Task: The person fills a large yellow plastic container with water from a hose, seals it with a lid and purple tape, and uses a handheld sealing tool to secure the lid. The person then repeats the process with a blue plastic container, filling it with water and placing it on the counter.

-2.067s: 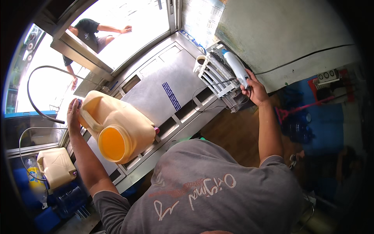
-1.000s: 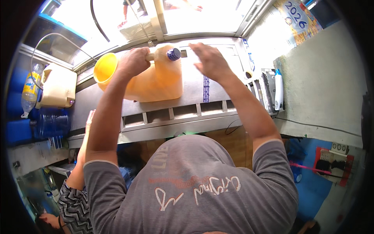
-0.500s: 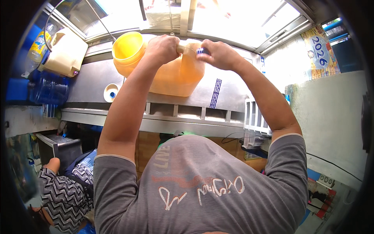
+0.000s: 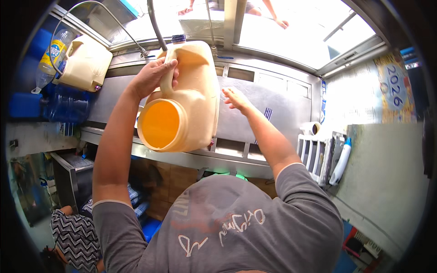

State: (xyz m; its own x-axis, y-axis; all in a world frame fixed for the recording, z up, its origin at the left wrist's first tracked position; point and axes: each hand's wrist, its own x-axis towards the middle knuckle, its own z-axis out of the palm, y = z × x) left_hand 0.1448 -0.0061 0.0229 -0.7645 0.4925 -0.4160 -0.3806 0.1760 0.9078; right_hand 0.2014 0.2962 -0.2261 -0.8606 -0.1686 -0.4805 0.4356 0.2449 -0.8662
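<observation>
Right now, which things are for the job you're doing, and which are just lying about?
In the job:
- big cream jug, gripped by the left hand
- its dark blue cap

Probably just lying about:
- other cream jug, far left
- clear bottle, yellow label
- blue plastic bottle

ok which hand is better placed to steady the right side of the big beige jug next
Probably the right hand: it looks empty and open, close beside that side of the jug. The left hand is wrapped around the handle, so it is less free.
</observation>
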